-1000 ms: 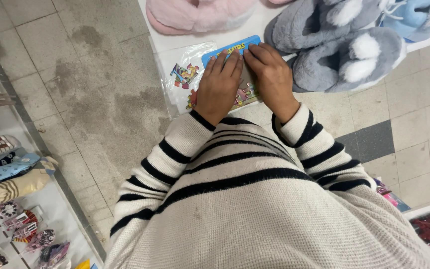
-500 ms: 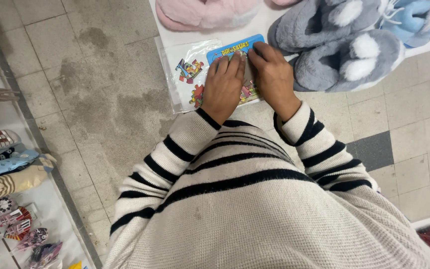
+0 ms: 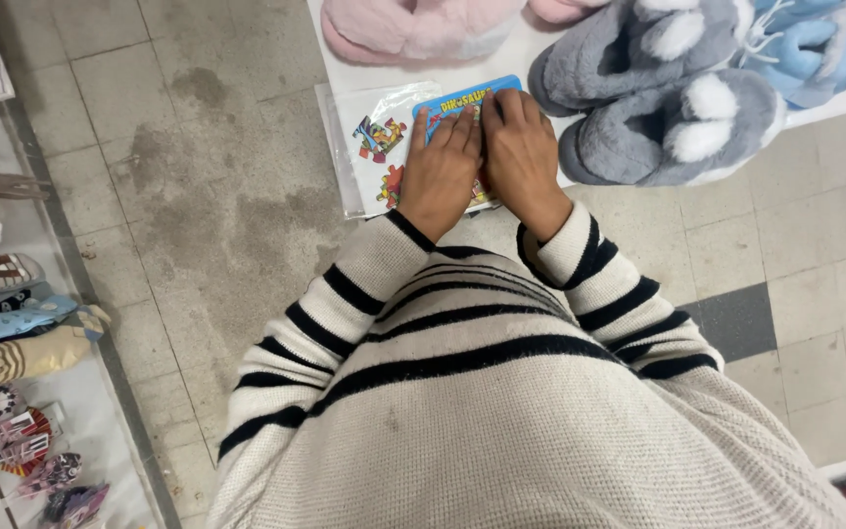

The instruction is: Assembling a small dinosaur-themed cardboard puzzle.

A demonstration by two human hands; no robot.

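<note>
At the front edge of the white shelf (image 3: 550,59), my left hand (image 3: 440,171) and right hand (image 3: 519,157) lie flat, side by side, pressing the blue puzzle pack (image 3: 465,98). Beside the grey slippers (image 3: 658,108), even pressure should keep it from sliding.

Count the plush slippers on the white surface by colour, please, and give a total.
Pink plush slippers: 2, one only partly in view at the top edge
Grey plush slippers with white pompoms: 2, the second behind it
Light blue plush slipper: 1
Total: 5
</note>
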